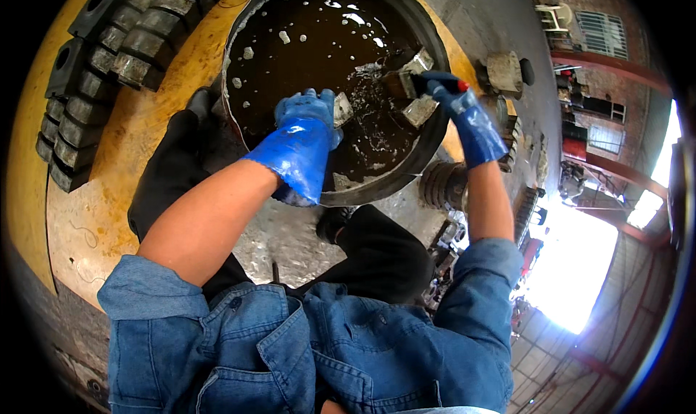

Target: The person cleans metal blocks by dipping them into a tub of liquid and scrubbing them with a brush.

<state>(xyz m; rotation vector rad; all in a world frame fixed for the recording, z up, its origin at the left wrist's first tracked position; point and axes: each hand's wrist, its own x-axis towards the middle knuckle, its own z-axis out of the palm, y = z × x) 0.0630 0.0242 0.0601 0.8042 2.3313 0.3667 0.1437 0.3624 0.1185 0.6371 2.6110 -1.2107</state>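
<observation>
A round dark tub [378, 189] of murky brown liquid stands in front of me, with bubbles and foam on the surface. My left hand [306, 115], in a blue rubber glove, is closed on a grey metal block [342, 109] above the liquid; part of the block is hidden by the glove. In the matching glove, my right hand [460, 113] grips a brush [400, 85] with a dark handle and a red end. Its bristles are over the splashing liquid. Two more metal pieces, an upper one [420, 60] and a lower one [420, 112], lie near the tub's right side.
At the left, rows of stacked metal blocks [148, 37] rest on a yellow, stained surface [138, 135]. Round metal parts [444, 184] stand right of the tub, near a cylindrical part [505, 73]. My knees flank the tub's near side. A bright doorway [573, 262] is at far right.
</observation>
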